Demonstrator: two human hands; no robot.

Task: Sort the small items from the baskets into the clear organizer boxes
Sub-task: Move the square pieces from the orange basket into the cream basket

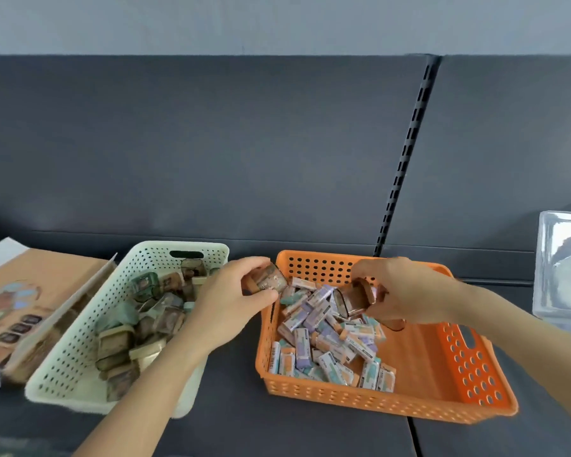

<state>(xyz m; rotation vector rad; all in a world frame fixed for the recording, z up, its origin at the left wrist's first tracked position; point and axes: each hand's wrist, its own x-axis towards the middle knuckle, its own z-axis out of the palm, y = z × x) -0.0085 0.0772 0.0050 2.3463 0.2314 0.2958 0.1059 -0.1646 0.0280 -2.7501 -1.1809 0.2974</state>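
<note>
A patterned tin (pixel 271 279) is being pinched by the left hand (pixel 234 303), a brown tin (pixel 360 296) by the right hand (pixel 409 291); carrying to the clear organizer (pixel 561 268) at three o'clock is probably being called for.

2 baskets: cream basket (pixel 76 344), orange basket (pixel 376 401). 1 clear organizer box (pixel 561 268). 1 cardboard box (pixel 30 291).

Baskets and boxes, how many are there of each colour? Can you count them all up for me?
Orange basket: 1
Pale green basket: 1
Clear organizer box: 1
Brown cardboard box: 1
Total: 4
</note>
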